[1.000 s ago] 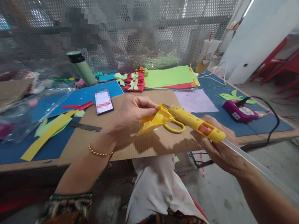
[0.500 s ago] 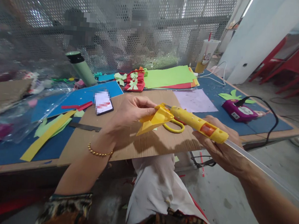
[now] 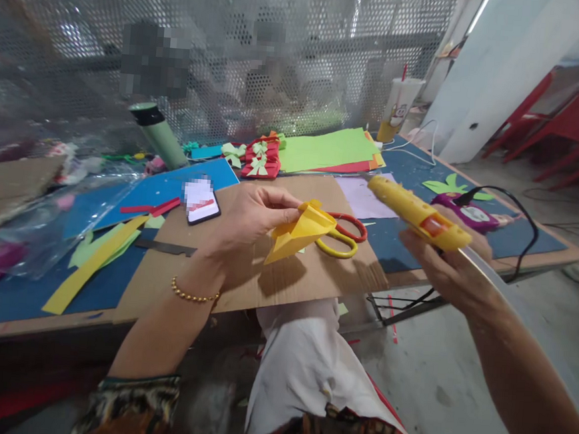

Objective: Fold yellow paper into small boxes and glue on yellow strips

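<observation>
My left hand (image 3: 262,216) pinches a folded piece of yellow paper (image 3: 302,231) by its upper left edge, above the sheet of cardboard (image 3: 334,284). In my right hand (image 3: 446,269) is a yellow hot glue gun (image 3: 415,210), with a long clear glue stick coming out of its back end. The gun's nozzle points to the upper left, apart from the paper. Scissors (image 3: 337,249) with one red and one yellow handle loop lie on the cardboard, their blades hidden behind the yellow paper.
A phone (image 3: 201,200) and yellow and green paper strips (image 3: 92,268) lie at left. Farther back are a green bottle (image 3: 159,136), red folded pieces with pale bows (image 3: 260,159), green sheets (image 3: 325,149) and a cup (image 3: 401,109). A purple power box (image 3: 463,214) sits at right.
My right hand has drawn the glue gun away from the yellow paper to the right, uncovering the scissors' red loop. My left hand stays nearly still with the paper.
</observation>
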The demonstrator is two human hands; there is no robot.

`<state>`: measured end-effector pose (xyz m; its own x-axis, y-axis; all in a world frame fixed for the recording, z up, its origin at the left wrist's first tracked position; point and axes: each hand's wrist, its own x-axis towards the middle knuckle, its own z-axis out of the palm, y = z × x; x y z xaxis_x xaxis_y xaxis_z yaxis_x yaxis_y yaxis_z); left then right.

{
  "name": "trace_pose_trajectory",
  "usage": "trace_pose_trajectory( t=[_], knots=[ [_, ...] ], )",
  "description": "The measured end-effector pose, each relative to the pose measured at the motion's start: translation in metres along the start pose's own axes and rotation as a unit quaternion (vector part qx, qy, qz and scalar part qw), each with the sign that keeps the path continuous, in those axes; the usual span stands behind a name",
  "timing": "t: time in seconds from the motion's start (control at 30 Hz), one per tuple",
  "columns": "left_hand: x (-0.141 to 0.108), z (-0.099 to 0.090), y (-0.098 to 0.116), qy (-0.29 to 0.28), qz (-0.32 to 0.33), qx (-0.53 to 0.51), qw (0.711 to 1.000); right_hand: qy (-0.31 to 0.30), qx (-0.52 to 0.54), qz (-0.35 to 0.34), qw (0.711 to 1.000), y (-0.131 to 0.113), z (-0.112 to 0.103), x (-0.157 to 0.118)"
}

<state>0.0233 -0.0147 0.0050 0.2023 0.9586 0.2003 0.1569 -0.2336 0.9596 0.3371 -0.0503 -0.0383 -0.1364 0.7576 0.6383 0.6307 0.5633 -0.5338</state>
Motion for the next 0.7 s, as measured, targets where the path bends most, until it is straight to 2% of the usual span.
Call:
trace_pose_trajectory(
  t=[0.07, 0.1, 0.23, 0.33, 0.4, 0.47, 0.53, 0.6, 0.7],
  knots=[
    [0.001, 0.0, 0.0, -0.002, -0.001, -0.003, 1.0, 0.003, -0.076, 0.004, 0.997, 0.025, -0.002, 0.012],
    [0.001, 0.0, 0.0, -0.003, -0.002, -0.009, 1.0, -0.014, -0.12, 0.002, 0.993, 0.037, -0.002, 0.019],
    [0.0, 0.001, 0.002, -0.021, -0.006, -0.032, 0.999, -0.128, -0.258, 0.031, 0.957, 0.08, 0.002, 0.04],
    [0.0, 0.001, 0.001, -0.025, -0.006, -0.042, 0.999, -0.197, -0.281, 0.034, 0.939, 0.089, 0.005, 0.048],
    [-0.001, 0.001, 0.0, -0.029, -0.004, -0.044, 0.999, -0.19, -0.286, 0.019, 0.939, 0.079, 0.006, 0.052],
    [-0.003, 0.002, 0.0, -0.042, -0.005, -0.038, 0.998, -0.123, -0.262, -0.014, 0.957, 0.055, 0.006, 0.056],
    [-0.004, 0.002, 0.001, -0.058, -0.007, -0.033, 0.998, -0.084, -0.127, -0.031, 0.988, 0.023, 0.01, 0.062],
    [-0.006, 0.002, 0.002, -0.068, -0.004, -0.031, 0.997, -0.107, 0.056, -0.017, 0.993, -0.008, 0.019, 0.068],
    [-0.008, 0.004, 0.005, -0.068, 0.004, -0.032, 0.997, -0.193, 0.215, 0.013, 0.957, -0.039, 0.036, 0.076]
  ],
)
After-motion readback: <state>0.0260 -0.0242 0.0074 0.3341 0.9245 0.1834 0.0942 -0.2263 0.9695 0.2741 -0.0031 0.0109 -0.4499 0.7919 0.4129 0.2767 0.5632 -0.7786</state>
